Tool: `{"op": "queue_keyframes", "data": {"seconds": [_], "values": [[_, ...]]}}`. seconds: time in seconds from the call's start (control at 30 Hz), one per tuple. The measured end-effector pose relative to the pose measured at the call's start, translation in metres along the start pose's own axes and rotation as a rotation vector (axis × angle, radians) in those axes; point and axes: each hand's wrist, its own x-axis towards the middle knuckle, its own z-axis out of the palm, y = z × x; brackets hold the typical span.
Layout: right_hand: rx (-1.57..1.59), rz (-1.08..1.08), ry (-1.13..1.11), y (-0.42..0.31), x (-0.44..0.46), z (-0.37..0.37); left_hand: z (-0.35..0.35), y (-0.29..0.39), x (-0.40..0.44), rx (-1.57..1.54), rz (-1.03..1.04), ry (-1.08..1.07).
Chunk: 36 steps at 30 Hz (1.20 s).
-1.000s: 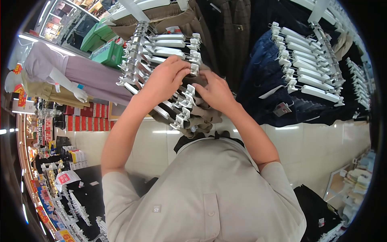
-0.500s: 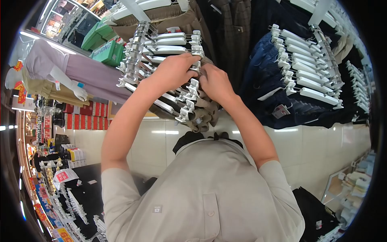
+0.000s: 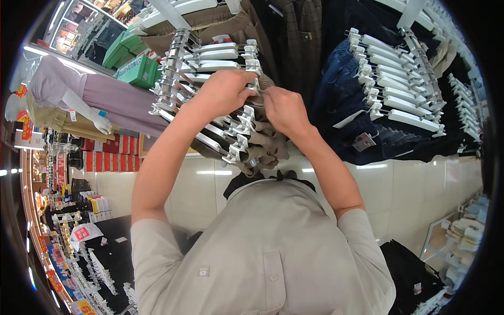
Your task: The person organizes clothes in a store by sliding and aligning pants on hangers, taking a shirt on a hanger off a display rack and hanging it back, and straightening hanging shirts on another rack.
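White clip hangers with brown and khaki trousers hang in a row from a metal rail at the upper middle. My left hand is closed on the clip end of one hanger, its fingertips partly hidden. Just right of it, my right hand pinches the fabric of the brown trousers beside that clip. More hanger clips crowd below my left hand.
Dark blue trousers hang on another rail of white hangers at right. A mannequin in a lilac outfit, green boxes and red boxes are at left. Below lies the tiled floor.
My right hand has moved a little up and right, from its thumb touching a clip to pinching the fabric. My left hand has shifted slightly right along the hangers.
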Motion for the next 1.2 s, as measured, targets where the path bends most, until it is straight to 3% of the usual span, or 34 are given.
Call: {"op": "queue_keyframes", "data": {"seconds": [0.2, 0.3, 0.53, 0.67, 0.8, 0.83, 0.93, 0.97, 1.2], "values": [[0.254, 0.11, -0.101, -0.005, -0.001, -0.012, -0.009, 0.011, -0.011, 0.002, -0.071, -0.047], [0.22, 0.168, 0.074, -0.005, 0.004, -0.003, -0.002, 0.01, -0.016, -0.056, -0.057, 0.063], [0.003, 0.247, -0.108, 0.006, 0.029, 0.025, 0.004, 0.012, -0.016, 0.083, -0.025, 0.206], [-0.077, 0.261, -0.115, 0.003, 0.037, 0.025, 0.003, 0.007, -0.015, 0.039, -0.003, 0.253], [-0.088, 0.178, -0.042, 0.0, 0.031, 0.025, 0.005, 0.006, -0.009, 0.07, -0.167, 0.344], [-0.071, 0.138, -0.014, 0.002, 0.029, 0.025, 0.005, 0.005, -0.007, 0.16, -0.036, 0.357], [-0.06, 0.071, -0.035, 0.003, 0.022, 0.018, 0.005, -0.001, 0.003, 0.149, 0.106, 0.348], [-0.063, 0.057, -0.032, 0.004, 0.02, 0.016, 0.007, -0.009, 0.005, 0.143, 0.117, 0.251], [-0.095, 0.065, -0.074, 0.003, 0.019, -0.002, -0.007, -0.007, 0.008, 0.109, 0.127, 0.092]]}}
